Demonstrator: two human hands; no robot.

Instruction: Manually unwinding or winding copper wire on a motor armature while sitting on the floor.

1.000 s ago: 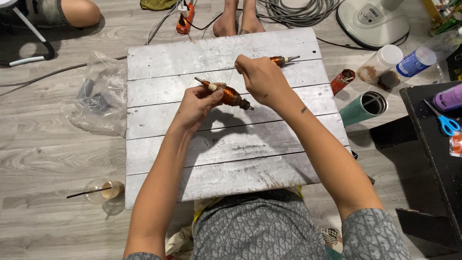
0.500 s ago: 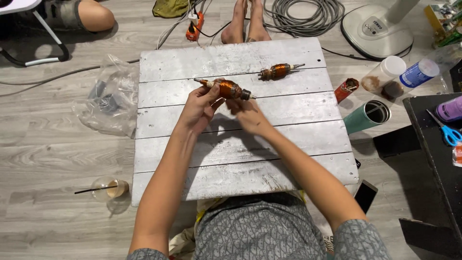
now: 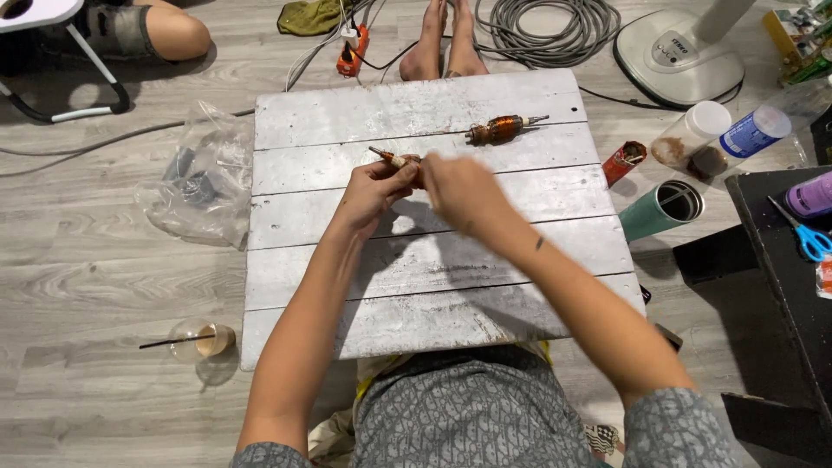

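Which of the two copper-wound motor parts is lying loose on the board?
The far copper-wound rotor, alone on the white board near its back edge; the other rotor is held in both hands, left hand and right hand.

White board (image 3: 416,260), copper rotor (image 3: 501,130), teal cup (image 3: 659,212)

floor: grey wood planks (image 3: 104,286) | white slatted board (image 3: 433,286) | black cabinet (image 3: 780,260) right | even light

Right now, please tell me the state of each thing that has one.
Left hand: closed on small rotor.
Right hand: closed on the same rotor.
Copper-wound rotor: lying free on board.
Teal tumbler: open, tilted.
Clear cup: holds brownish liquid, with a stick.
Blue scissors: lying flat.
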